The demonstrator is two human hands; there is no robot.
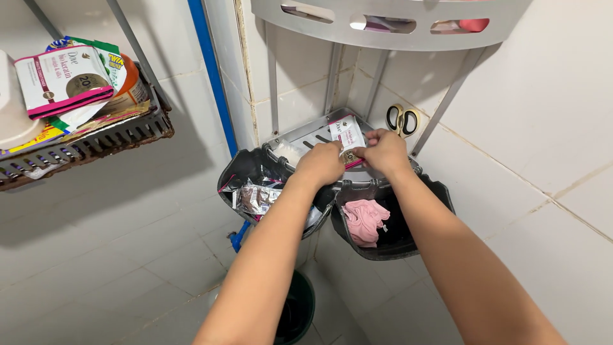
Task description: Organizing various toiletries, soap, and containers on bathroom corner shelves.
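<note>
The lower end of the white and pink sachet (348, 135) is hidden by the left hand (321, 163) and right hand (385, 152). The upper grey shelf (383, 29) is cut off by the top edge; its contents cannot be identified. The white container (13, 102) at far left is cropped.

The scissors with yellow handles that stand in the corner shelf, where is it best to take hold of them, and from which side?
Grip the scissors by the handle loops, coming from above and the front. The loops point up and are free beside the right hand; the blades point down, hidden behind the shelf rim and that hand.
</note>
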